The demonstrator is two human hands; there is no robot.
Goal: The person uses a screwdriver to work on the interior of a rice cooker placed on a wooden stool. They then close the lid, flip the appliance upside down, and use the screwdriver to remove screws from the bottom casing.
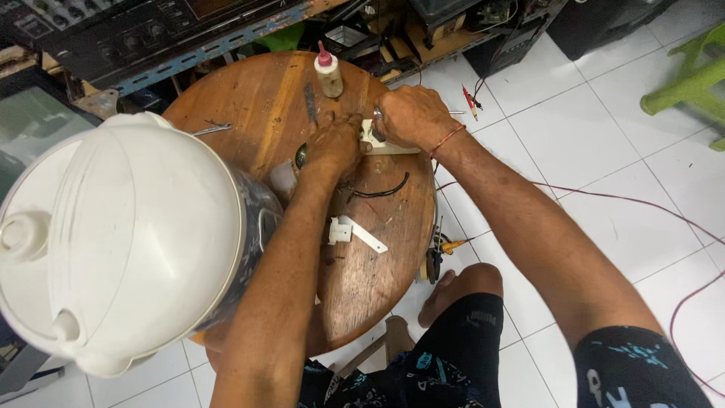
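Both my hands meet at the far side of a round wooden table [377, 279]. My right hand [411, 115], with a ring and a red thread at the wrist, is closed on a small white plastic part [370, 136]. My left hand [332, 145] is closed right beside it, touching the same part; what its fingers grip is hidden. A black wire [381, 190] curves on the wood just below the hands. Nearer me lies a white plastic bracket [353, 233].
A big white rice cooker [121, 234] fills the table's left half. A small glue bottle [328, 72] with a pink tip and a metal file [310, 102] lie at the far edge. Electronics crowd shelves behind. Red wires cross the white tile floor [604, 151]; a green stool [691, 79] stands far right.
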